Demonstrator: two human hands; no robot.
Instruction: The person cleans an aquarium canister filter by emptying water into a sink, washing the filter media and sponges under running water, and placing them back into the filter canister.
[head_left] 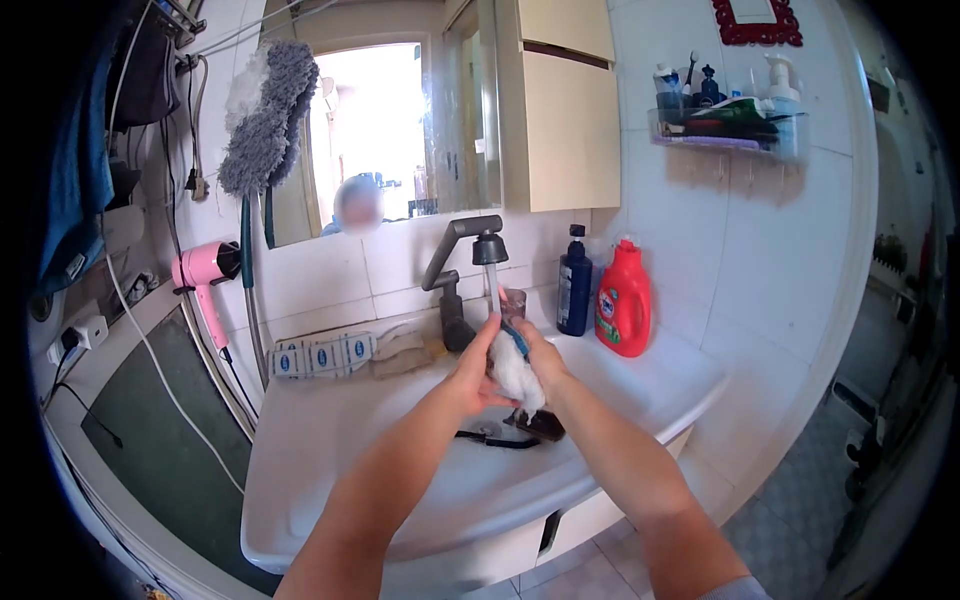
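Under the running grey faucet point(487, 248), a white fluffy wet item with a blue strip point(517, 378) is held between both hands over the white sink point(330, 455). My left hand point(474, 366) has its fingers around the item's left side and underneath. My right hand point(544, 360) presses on its right side, near the blue strip. Below the hands, a dark brown object point(541, 425) and a black strap-like piece lie in the basin. What exactly the white item is cannot be made out.
A dark blue pump bottle point(574, 282) and a red detergent bottle point(623, 300) stand at the back right of the sink. A patterned packet point(323, 355) lies at the back left. A pink hair dryer point(204, 285) and a grey duster point(268, 120) hang at left.
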